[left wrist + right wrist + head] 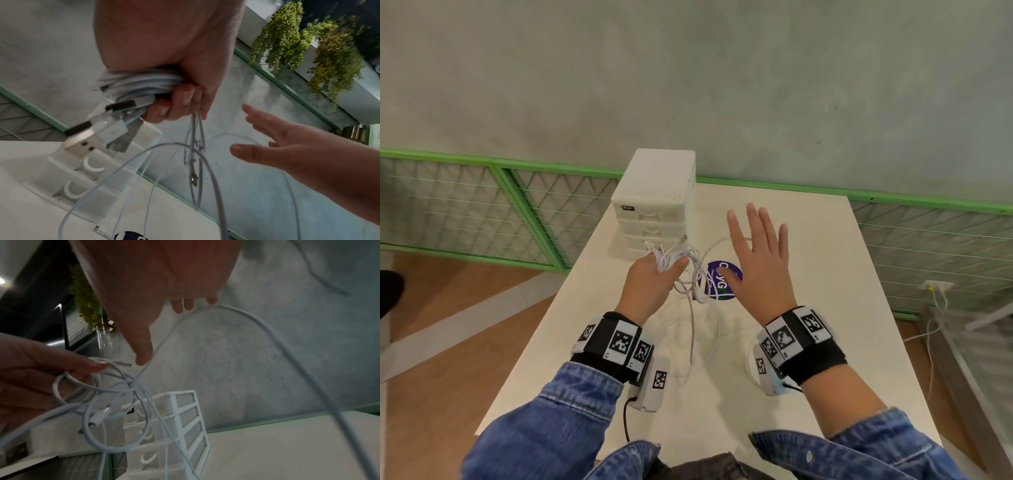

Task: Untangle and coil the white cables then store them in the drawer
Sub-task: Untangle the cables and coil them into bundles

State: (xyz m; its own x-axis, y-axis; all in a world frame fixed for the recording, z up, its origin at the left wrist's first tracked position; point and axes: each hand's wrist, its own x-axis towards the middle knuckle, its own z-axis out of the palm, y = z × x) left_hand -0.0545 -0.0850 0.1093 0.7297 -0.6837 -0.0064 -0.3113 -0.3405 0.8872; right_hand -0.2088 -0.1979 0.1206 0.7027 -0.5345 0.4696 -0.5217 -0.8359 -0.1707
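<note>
We see a big grey wall (pixel 722 68) at 12 o'clock. A green fence (pixel 482 205) runs along its bottom. The brown floor (pixel 448 342) is at 9 o'clock, beside the white table (pixel 842 308).

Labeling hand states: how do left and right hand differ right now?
Left hand is curled, gripping a bundle of white cables; right hand is flat with fingers spread, gripping nothing. Left sits near the drawer unit; right hovers over the purple sticker, one cable loop passing by its fingers. Both are raised above the table and wear marker wristbands.
</note>
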